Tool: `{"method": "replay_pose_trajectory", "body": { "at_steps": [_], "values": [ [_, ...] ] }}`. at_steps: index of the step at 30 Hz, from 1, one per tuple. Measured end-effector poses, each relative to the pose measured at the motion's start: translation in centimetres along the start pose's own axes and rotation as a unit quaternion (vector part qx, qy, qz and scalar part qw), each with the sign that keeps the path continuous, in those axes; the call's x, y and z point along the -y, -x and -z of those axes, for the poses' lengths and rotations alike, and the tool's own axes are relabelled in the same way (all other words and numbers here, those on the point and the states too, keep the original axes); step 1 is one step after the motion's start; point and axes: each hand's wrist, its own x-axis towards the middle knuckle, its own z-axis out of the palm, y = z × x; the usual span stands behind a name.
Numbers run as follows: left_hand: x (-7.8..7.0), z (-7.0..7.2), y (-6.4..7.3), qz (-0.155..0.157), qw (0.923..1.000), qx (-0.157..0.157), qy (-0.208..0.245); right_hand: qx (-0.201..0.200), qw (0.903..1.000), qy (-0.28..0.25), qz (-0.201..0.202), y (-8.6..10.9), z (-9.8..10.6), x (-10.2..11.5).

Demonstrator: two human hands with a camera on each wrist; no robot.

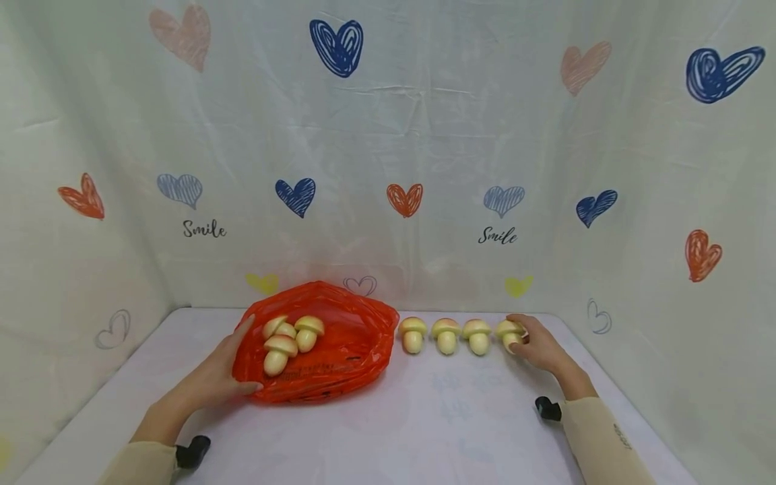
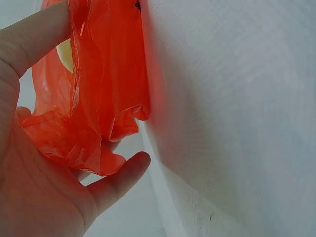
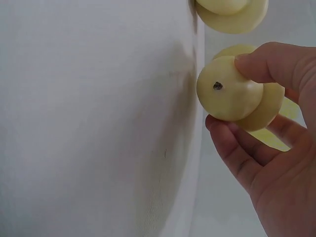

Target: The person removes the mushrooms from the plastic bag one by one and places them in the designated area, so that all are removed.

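My left hand [image 1: 215,367] holds the left side of a red plastic bag [image 1: 339,387], its thumb at the front and fingers at the far rim. In the left wrist view, the crumpled bag [image 2: 111,64] lies against the palm of the left hand [image 2: 44,173], with the little finger sticking out. Three cream mushrooms [image 1: 280,345] with pinkish caps lie inside the bag. At the right end of a row, my right hand [image 1: 542,347] grips another mushroom [image 3: 229,91] between thumb and fingers; a dark spot marks its stem's end.
Three more mushrooms [image 1: 446,337] stand in a row between the bag and the right hand. A white cloth covers the table [image 1: 424,431]. Behind it hangs a pale curtain [image 1: 376,135] printed with hearts, which also closes in both sides.
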Motion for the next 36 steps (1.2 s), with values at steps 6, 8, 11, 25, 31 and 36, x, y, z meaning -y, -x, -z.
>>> {"method": "replay_pose_trajectory", "body": {
  "at_steps": [6,8,11,25,31,36],
  "values": [
    [-0.18,0.11,0.07,0.0,1.0,0.001,0.001,0.008,0.9999,0.006,0.007,-0.5,0.01,-0.44],
    [-0.17,0.07,0.04,0.001,1.0,0.002,0.003,0.012,0.9998,0.007,0.011,-0.61,0.01,-0.54],
    [-0.27,0.07,0.08,0.005,1.0,0.002,0.002,0.017,0.9997,0.012,0.014,-0.77,-0.02,-0.5],
    [-0.72,0.25,0.1,0.009,1.0,0.003,0.002,0.023,0.9997,0.012,0.002,-0.97,-0.32,-0.67],
    [-0.47,0.11,0.07,0.014,0.9999,0.005,0.002,0.024,0.9996,0.016,0.005,-0.94,-0.36,-0.65],
    [-0.44,0.14,0.05,0.01,0.9999,0.004,0.002,0.021,0.9996,0.016,0.007,-0.94,-0.3,-0.79]
  ]
}}
